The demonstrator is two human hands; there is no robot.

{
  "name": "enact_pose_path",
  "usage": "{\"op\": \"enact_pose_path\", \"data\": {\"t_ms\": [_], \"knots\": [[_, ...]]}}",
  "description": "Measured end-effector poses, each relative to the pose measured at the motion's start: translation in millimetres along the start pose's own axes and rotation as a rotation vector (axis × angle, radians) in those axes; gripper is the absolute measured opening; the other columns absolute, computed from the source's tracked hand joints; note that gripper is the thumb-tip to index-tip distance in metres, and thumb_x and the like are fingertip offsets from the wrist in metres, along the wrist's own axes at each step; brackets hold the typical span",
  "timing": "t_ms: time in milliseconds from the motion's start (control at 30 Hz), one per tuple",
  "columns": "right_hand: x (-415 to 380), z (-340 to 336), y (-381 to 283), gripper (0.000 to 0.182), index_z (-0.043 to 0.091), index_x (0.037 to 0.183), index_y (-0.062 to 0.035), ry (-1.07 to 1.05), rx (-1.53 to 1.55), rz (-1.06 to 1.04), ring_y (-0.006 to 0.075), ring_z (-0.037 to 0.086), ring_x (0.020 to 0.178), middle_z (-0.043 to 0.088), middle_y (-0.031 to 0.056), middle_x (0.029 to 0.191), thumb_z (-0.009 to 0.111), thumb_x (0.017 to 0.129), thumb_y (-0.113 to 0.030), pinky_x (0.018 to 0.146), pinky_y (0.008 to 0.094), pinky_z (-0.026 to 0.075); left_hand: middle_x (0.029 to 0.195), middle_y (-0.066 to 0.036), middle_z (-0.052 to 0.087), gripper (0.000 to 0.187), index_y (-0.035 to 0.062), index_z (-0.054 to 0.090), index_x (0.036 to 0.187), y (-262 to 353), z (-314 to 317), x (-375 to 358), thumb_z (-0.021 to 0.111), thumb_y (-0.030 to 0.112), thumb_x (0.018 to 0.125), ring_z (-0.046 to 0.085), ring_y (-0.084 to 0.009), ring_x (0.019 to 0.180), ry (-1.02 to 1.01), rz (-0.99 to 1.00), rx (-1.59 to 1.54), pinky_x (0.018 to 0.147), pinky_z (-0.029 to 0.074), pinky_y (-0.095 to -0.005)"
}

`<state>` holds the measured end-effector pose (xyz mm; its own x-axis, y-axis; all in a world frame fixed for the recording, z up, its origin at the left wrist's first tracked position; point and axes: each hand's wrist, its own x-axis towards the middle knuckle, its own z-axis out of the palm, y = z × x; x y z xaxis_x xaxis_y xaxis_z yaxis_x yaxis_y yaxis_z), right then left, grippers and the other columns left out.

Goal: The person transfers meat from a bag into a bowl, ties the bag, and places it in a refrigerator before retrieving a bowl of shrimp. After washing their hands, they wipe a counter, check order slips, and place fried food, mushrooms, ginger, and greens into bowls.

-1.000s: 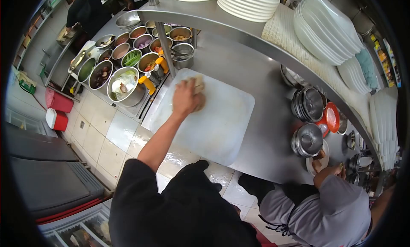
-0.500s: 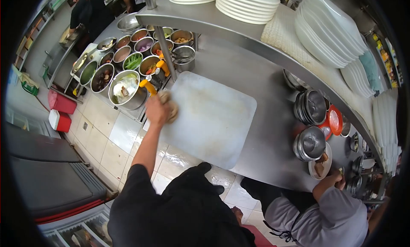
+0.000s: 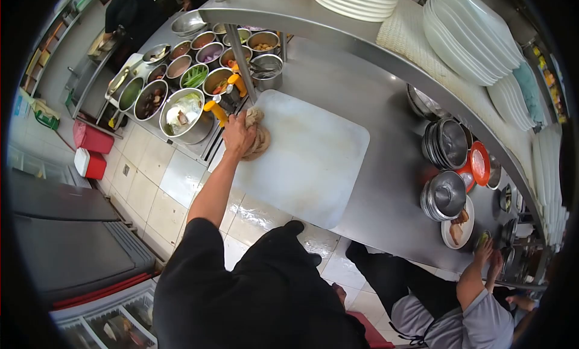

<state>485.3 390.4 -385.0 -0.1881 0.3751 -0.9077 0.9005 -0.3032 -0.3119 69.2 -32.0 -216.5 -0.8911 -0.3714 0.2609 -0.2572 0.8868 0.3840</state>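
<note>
My left hand [image 3: 239, 134] presses a bunched beige cloth [image 3: 258, 145] onto the upper left part of a white cutting board [image 3: 307, 153], its fingers curled over the cloth. Just left of the hand stand bottles with yellow-orange tops [image 3: 214, 111]. Also close by is a large steel pot [image 3: 188, 127] with white and green food in it. What appears to be my right hand [image 3: 339, 293] hangs low beside my body, partly hidden by my black clothing; how its fingers are held cannot be made out.
Several steel containers of ingredients [image 3: 195, 76] crowd the left. A shelf [image 3: 289, 16] with stacked white plates [image 3: 356, 0] overhangs the steel counter [image 3: 386, 186]. Steel bowls [image 3: 445, 195] and a plate of food [image 3: 458, 228] sit right, near a co-worker in grey [image 3: 482, 316].
My left hand and the cloth have shifted slightly up and right along the board's left edge. The view has tilted a little. The co-worker's hands have moved away from the plate.
</note>
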Motion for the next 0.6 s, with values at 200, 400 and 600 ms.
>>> {"op": "enact_pose_path", "data": {"t_ms": [200, 400, 600], "knots": [[35, -14, 1, 0.027, 0.054, 0.108, -0.0051, -0.017, 0.228, -0.105, 0.0259, 0.060, 0.081, 0.059, 0.0121, 0.094, 0.054, 0.085, -0.019, 0.069, 0.0416, 0.050, 0.100, -0.018, 0.061, 0.042, 0.0119, 0.056, 0.109, -73, -28, -34, 0.061, 0.036, 0.075, 0.057, -0.0358, 0.095, -0.191, -0.291, 0.030, 0.081, 0.046, -0.0444], [39, -18, 40, 0.025, 0.056, 0.104, -0.0057, 0.039, 0.258, 0.047, 0.0236, 0.060, 0.076, 0.060, 0.0098, 0.090, 0.057, 0.082, -0.019, 0.065, 0.0355, 0.049, 0.099, -0.020, 0.060, 0.036, 0.0051, 0.061, 0.101, -40, -106, -60, 0.061, 0.028, 0.073, 0.059, -0.0361, 0.090, -0.245, -0.206, 0.413, 0.077, 0.048, -0.0446], [33, -8, 79, 0.024, 0.058, 0.098, -0.0019, 0.083, 0.234, 0.140, 0.0241, 0.061, 0.071, 0.060, 0.0113, 0.083, 0.059, 0.082, -0.019, 0.061, 0.0365, 0.051, 0.097, -0.019, 0.063, 0.037, 0.0058, 0.060, 0.107, 92, -45, -41, 0.064, 0.025, 0.075, 0.060, -0.0354, 0.092, -0.118, 0.151, -0.439, 0.079, 0.047, -0.0384]]}}
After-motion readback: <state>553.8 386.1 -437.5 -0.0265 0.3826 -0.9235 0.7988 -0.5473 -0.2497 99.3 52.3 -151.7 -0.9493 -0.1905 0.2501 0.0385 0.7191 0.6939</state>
